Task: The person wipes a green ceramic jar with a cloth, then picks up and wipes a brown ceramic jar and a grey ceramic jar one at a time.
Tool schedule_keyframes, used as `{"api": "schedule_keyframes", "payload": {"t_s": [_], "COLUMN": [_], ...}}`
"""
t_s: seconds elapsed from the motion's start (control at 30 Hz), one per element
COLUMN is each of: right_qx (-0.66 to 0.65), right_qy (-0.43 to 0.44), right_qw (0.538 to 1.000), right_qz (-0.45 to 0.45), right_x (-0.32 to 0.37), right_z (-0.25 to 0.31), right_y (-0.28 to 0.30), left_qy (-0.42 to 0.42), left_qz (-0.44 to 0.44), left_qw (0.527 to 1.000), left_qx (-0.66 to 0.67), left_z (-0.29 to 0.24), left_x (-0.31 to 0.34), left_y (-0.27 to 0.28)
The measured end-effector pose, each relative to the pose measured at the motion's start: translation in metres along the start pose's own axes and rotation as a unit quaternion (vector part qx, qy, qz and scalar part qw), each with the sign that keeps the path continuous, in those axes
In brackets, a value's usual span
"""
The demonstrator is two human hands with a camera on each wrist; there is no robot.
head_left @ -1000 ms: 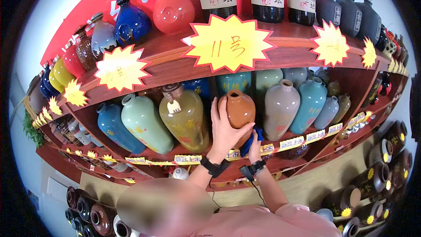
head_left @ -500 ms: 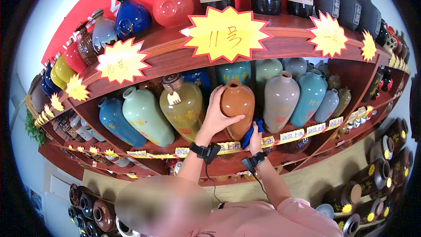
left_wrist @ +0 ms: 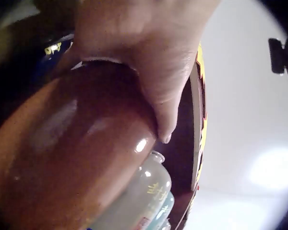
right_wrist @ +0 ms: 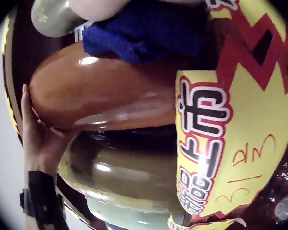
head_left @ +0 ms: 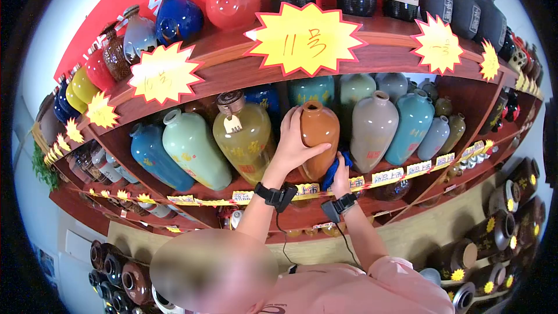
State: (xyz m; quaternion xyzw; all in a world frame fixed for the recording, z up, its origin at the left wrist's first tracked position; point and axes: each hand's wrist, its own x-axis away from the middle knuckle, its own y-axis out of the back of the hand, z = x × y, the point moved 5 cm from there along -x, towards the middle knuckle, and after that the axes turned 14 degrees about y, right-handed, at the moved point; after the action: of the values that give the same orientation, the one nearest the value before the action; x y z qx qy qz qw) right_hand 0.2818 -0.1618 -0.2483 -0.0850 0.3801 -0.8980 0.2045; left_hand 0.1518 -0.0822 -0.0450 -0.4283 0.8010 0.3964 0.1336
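1. A person's left hand (head_left: 294, 144) grips a brown jar (head_left: 321, 134) at the centre of the head view, fingers round its left flank near the shoulder, thumb laid across its front and pointing to the right of the frame.

2. The right hand (head_left: 342, 175), lower and just right of centre, clasps a blue cloth (head_left: 330, 173) against the jar's lower right side; the exact lie of its fingers is partly hidden.

3. The jar's long axis runs close to upright in the head view, its open mouth at the top. In the right wrist view the same axis stretches sideways across the upper half, shoulder to the left, with the cloth along its upper edge.

4. The key relation, in this judgement, is between cloth and jar: the right hand is nearer the lower body and the left nearer the neck, so the jar's front and right side lie between the two grips, within easy reach of the cloth.

5. An olive jar (head_left: 244, 142) stands just left of the gripped jar, a grey jar (head_left: 375, 131) to its right; both would limit any sideways swing.

6. A yellow label strip (head_left: 307, 190) crosses below, in front of the jar's base; whether that base rests on the shelf cannot be told.
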Motion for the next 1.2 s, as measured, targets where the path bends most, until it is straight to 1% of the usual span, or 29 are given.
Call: {"api": "schedule_keyframes", "payload": {"t_s": [0.03,0.07,0.13,0.17,0.23,0.27,0.3,0.33,0.37,0.4,0.5,0.57,0.6,0.63,0.7,0.73,0.77,0.83,0.9,0.93,1.0,1.03,1.07,1.2], "right_qx": [-0.015,-0.008,0.051,0.081,0.163,0.23,0.256,0.361,0.45,0.437,0.433,0.319,0.256,0.22,0.206,0.136,0.067,0.024,0.009,0.087,0.103,0.11,0.145,0.133], "right_qy": [-0.011,0.022,0.127,0.177,0.215,0.272,0.305,0.44,0.556,0.531,0.551,0.458,0.405,0.402,0.317,0.222,0.188,0.122,0.086,0.035,0.076,0.096,0.111,0.101], "right_qw": [1.0,1.0,0.989,0.977,0.949,0.915,0.893,0.785,0.643,0.666,0.66,0.793,0.849,0.868,0.918,0.959,0.975,0.992,0.996,0.995,0.991,0.988,0.983,0.984], "right_qz": [-0.018,-0.018,0.056,0.091,0.164,0.187,0.21,0.247,0.275,0.291,0.271,0.244,0.225,0.19,0.122,0.114,0.092,0.037,0.02,0.014,0.031,0.038,0.034,0.061], "right_x": [0.003,0.002,0.027,0.033,0.018,0.02,0.028,0.03,0.036,0.033,0.03,0.023,0.024,0.03,0.024,0.016,0.02,0.016,0.008,0.0,0.004,0.005,0.014,0.006], "right_z": [0.01,0.021,0.082,0.102,0.111,0.122,0.134,0.142,0.142,0.137,0.133,0.124,0.118,0.118,0.097,0.079,0.074,0.042,0.005,-0.021,-0.017,-0.014,-0.002,-0.008], "right_y": [-0.01,-0.02,-0.068,-0.085,-0.1,-0.113,-0.131,-0.142,-0.151,-0.152,-0.145,-0.134,-0.129,-0.124,-0.097,-0.082,-0.077,-0.047,-0.013,0.016,0.015,0.014,0.007,0.013], "left_qy": [0.002,0.004,0.005,0.006,0.0,-0.004,-0.006,-0.007,-0.009,0.002,0.009,0.019,0.024,0.023,0.02,0.018,0.016,0.013,0.012,0.009,0.004,0.016,0.029,0.097], "left_qz": [0.0,-0.001,0.005,0.01,0.006,0.004,0.01,0.014,0.018,0.02,0.023,0.022,0.023,0.021,0.014,0.014,0.013,0.011,0.007,0.0,-0.01,-0.023,-0.035,-0.049], "left_qw": [1.0,1.0,1.0,1.0,1.0,1.0,1.0,1.0,0.999,0.999,0.999,0.999,0.999,0.999,0.999,0.999,0.999,0.999,0.999,1.0,1.0,1.0,0.999,0.993], "left_qx": [-0.001,-0.002,-0.007,-0.009,-0.009,-0.008,0.008,0.023,0.039,0.045,0.042,0.041,0.04,0.038,0.034,0.036,0.037,0.037,0.035,0.021,-0.006,-0.012,-0.018,-0.045], "left_z": [0.0,0.001,-0.002,-0.003,-0.002,-0.002,0.002,0.009,0.009,0.007,0.005,0.007,0.007,0.007,0.004,0.005,0.007,0.006,0.001,0.0,-0.001,-0.002,-0.006,-0.012], "left_x": [0.0,0.0,-0.001,0.0,0.003,0.003,0.003,0.002,0.001,0.003,0.003,0.002,0.003,0.003,0.004,0.004,0.003,0.003,0.002,0.002,0.002,0.002,0.005,0.014], "left_y": [0.0,0.0,0.002,0.002,0.002,0.002,0.001,-0.001,0.0,0.001,0.001,0.0,0.0,0.0,0.001,0.001,-0.001,-0.001,0.001,0.001,0.001,0.002,0.002,0.003]}}
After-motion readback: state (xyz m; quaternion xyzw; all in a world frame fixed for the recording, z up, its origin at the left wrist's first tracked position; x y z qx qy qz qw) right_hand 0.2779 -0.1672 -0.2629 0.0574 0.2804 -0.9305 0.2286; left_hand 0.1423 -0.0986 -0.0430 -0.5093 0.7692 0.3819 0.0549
